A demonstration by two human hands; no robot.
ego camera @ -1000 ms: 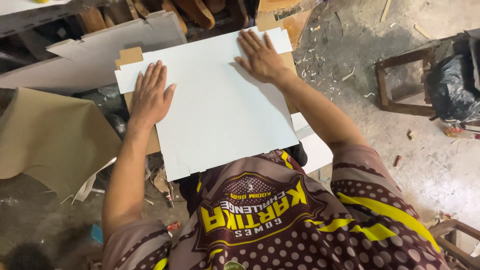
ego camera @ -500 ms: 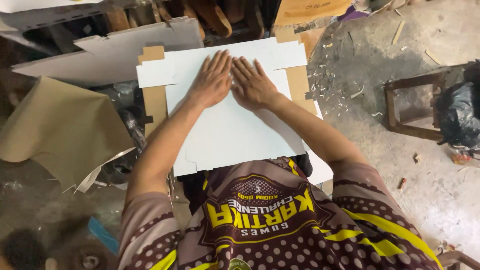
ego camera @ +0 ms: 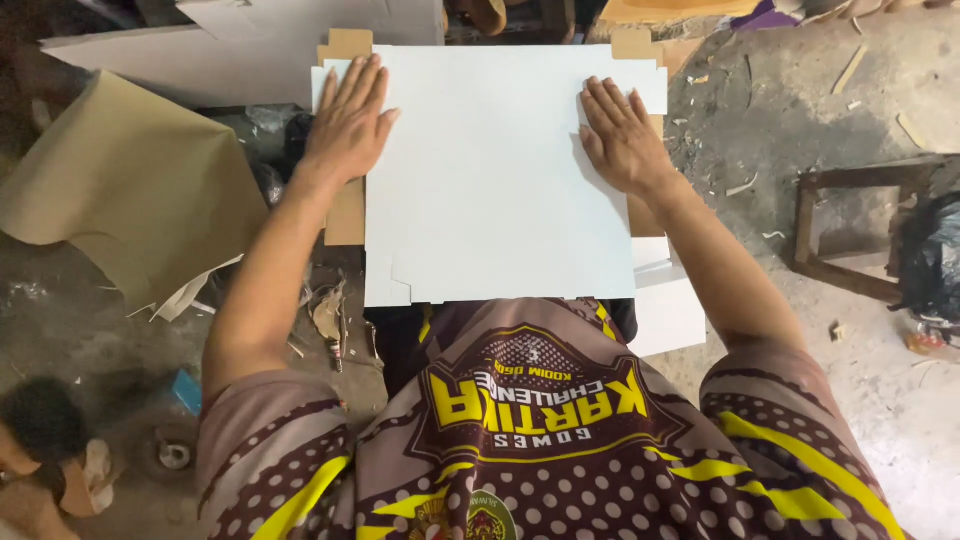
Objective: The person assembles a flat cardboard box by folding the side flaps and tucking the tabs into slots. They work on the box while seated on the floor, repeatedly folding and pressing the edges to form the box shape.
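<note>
Rough grey concrete floor (ego camera: 880,110), littered with scraps, surrounds your workplace, with a wooden stool (ego camera: 850,225) off beyond your right fingers and a tan cardboard sheet (ego camera: 130,190) beyond your left. Your left hand (ego camera: 350,125) and right hand (ego camera: 620,135) both lie flat, fingers spread loosely and gripping nothing. They press opposite side edges of the white die-cut card sheet (ego camera: 490,180), which spans the space between your fingertips, over brown cardboard (ego camera: 345,215).

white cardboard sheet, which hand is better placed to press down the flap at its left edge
Left. The left hand lies flat on the white cardboard sheet right at its left edge, fingers over the corner flap. The right hand rests flat near the opposite edge.
</note>
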